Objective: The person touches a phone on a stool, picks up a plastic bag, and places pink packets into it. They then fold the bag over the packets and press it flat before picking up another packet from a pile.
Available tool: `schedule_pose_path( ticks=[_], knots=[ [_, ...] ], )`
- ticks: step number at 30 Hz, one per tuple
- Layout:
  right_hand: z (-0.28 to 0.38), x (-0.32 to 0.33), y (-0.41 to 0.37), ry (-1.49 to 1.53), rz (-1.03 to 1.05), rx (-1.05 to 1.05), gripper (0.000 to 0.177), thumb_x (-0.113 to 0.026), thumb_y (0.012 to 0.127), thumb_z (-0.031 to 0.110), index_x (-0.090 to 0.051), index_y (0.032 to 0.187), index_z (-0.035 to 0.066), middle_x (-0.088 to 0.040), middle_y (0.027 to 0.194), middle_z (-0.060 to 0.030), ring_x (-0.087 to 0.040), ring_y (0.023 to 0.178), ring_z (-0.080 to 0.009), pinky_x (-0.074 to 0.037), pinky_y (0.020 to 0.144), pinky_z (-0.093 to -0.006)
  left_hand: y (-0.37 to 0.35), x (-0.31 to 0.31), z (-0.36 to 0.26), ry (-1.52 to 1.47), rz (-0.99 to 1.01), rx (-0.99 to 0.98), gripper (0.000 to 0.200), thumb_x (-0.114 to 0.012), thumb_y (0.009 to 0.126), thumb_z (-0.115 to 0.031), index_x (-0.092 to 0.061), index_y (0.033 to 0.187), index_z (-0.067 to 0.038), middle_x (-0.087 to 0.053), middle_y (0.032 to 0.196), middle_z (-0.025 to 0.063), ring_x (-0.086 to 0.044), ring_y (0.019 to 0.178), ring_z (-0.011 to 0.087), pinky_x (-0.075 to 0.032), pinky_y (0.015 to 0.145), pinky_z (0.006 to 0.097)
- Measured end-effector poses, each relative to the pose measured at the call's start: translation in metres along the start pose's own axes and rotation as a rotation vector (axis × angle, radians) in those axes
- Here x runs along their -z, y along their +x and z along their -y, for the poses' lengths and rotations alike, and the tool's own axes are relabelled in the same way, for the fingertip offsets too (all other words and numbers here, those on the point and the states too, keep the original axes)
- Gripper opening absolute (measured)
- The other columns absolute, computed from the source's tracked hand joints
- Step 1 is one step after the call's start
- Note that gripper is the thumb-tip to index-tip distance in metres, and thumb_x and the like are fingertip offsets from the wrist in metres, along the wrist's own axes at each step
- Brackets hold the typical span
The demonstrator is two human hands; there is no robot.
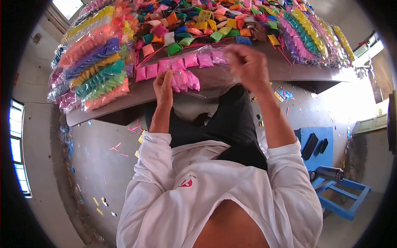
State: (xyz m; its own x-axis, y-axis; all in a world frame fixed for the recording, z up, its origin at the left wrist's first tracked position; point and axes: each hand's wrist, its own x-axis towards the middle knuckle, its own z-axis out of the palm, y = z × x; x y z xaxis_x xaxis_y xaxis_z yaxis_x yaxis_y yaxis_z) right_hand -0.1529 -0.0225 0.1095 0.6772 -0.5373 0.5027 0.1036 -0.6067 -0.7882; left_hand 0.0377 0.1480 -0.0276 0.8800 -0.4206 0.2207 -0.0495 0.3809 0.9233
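Observation:
A row of pink packets (177, 64) lies along the table's near edge, with clear plastic film around it. Just below hangs a smaller bunch of pink packets (187, 80), over the edge above my lap. My left hand (164, 85) is closed in a pinch at the left side of this bunch, on the clear plastic bag around it. My right hand (249, 66) is raised at the right end of the row, somewhat blurred, with its fingers curled in. What those fingers hold, if anything, cannot be made out.
Many loose colored packets (200, 25) cover the back of the brown table (264, 71). Bagged packets are stacked at the left (95, 68) and right (308, 39). Pink strips (149, 56) lie between. A blue stool (320, 142) holds dark objects and a metal flask (329, 173). Scraps litter the floor.

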Motion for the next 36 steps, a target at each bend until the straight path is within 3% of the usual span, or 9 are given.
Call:
schedule_pose_path(
  ticks=[5, 8, 11, 17, 23, 26, 29, 32, 36],
  knots=[
    [-0.100, 0.040, 0.045, -0.111, -0.154, -0.235, 0.023, -0.065, 0.084, 0.015, -0.067, 0.102, 0.002, -0.069, 0.084, -0.0088, -0.065, 0.073, -0.0156, -0.051, 0.068, -0.0287, 0.000, 0.002, 0.001, 0.027, 0.012, -0.009, 0.016, -0.062, 0.091, -0.019, -0.065, 0.092, -0.003, -0.058, 0.083, -0.0054, -0.048, 0.074, 0.0030, -0.038, 0.068, 0.0191],
    [-0.171, 0.032, 0.056, -0.267, 0.204, -0.245, 0.031, -0.069, 0.083, 0.023, -0.064, 0.106, 0.002, -0.068, 0.087, -0.0045, -0.059, 0.066, -0.0114, -0.048, 0.060, -0.0288, 0.000, 0.000, 0.000, 0.039, -0.020, 0.011, 0.015, -0.061, 0.091, -0.018, -0.065, 0.091, -0.004, -0.058, 0.083, -0.0055, -0.048, 0.074, 0.0027, -0.038, 0.067, 0.0190],
    [-0.235, 0.006, 0.062, -0.433, 0.249, -0.080, 0.047, -0.076, 0.074, 0.030, -0.064, 0.111, 0.003, -0.068, 0.099, -0.0158, -0.065, 0.094, -0.0306, -0.049, 0.083, -0.0355, 0.000, 0.000, 0.001, 0.021, -0.011, 0.024, 0.014, -0.061, 0.091, -0.017, -0.065, 0.090, -0.004, -0.058, 0.082, -0.0055, -0.048, 0.074, 0.0029, -0.037, 0.066, 0.0194],
    [-0.201, 0.009, 0.070, -0.395, 0.488, -0.275, 0.056, -0.079, 0.070, 0.034, -0.062, 0.113, 0.002, -0.066, 0.101, -0.0193, -0.062, 0.097, -0.0349, -0.046, 0.085, -0.0377, -0.002, 0.000, -0.004, 0.068, 0.005, 0.009, 0.016, -0.061, 0.091, -0.019, -0.064, 0.088, -0.004, -0.058, 0.081, -0.0052, -0.048, 0.074, 0.0037, -0.037, 0.066, 0.0202],
    [-0.187, 0.024, 0.069, 0.111, 0.289, -0.406, 0.046, -0.076, 0.075, 0.028, -0.064, 0.108, -0.001, -0.066, 0.093, -0.0108, -0.061, 0.085, -0.0183, -0.047, 0.077, -0.0320, -0.005, -0.001, -0.002, 0.017, -0.004, 0.005, 0.016, -0.061, 0.090, -0.019, -0.064, 0.088, -0.003, -0.059, 0.081, -0.0051, -0.048, 0.074, 0.0035, -0.037, 0.066, 0.0202],
    [-0.159, 0.022, 0.070, 0.269, 0.426, -0.435, 0.038, -0.070, 0.083, 0.019, -0.061, 0.112, -0.003, -0.065, 0.094, -0.0032, -0.058, 0.084, -0.0096, -0.047, 0.074, -0.0263, -0.003, -0.002, 0.000, 0.000, -0.015, 0.017, 0.017, -0.062, 0.090, -0.019, -0.064, 0.089, -0.003, -0.059, 0.081, -0.0052, -0.048, 0.073, 0.0030, -0.037, 0.065, 0.0201],
    [-0.183, 0.000, 0.088, 0.184, 0.524, -0.514, 0.042, -0.071, 0.083, 0.029, -0.062, 0.109, -0.004, -0.066, 0.095, -0.0051, -0.058, 0.084, -0.0100, -0.048, 0.073, -0.0276, -0.003, -0.001, 0.002, 0.017, -0.031, 0.012, 0.016, -0.062, 0.090, -0.018, -0.065, 0.090, -0.003, -0.059, 0.081, -0.0053, -0.048, 0.072, 0.0027, -0.037, 0.064, 0.0200],
    [-0.160, -0.017, 0.096, -0.293, 0.663, -0.233, 0.053, -0.073, 0.080, 0.038, -0.062, 0.109, -0.005, -0.066, 0.096, -0.0094, -0.060, 0.084, -0.0138, -0.049, 0.074, -0.0306, -0.002, 0.000, 0.002, 0.020, -0.026, 0.004, 0.015, -0.062, 0.090, -0.018, -0.065, 0.091, -0.003, -0.059, 0.082, -0.0055, -0.048, 0.073, 0.0025, -0.037, 0.065, 0.0198],
    [-0.170, -0.026, 0.093, -0.275, 0.603, -0.130, 0.066, -0.075, 0.074, 0.049, -0.061, 0.110, -0.005, -0.066, 0.101, -0.0165, -0.062, 0.093, -0.0217, -0.049, 0.080, -0.0338, -0.003, 0.003, 0.004, 0.000, 0.000, 0.007, 0.015, -0.062, 0.091, -0.018, -0.065, 0.091, -0.003, -0.059, 0.083, -0.0055, -0.049, 0.075, 0.0027, -0.038, 0.066, 0.0194]
  ],
)
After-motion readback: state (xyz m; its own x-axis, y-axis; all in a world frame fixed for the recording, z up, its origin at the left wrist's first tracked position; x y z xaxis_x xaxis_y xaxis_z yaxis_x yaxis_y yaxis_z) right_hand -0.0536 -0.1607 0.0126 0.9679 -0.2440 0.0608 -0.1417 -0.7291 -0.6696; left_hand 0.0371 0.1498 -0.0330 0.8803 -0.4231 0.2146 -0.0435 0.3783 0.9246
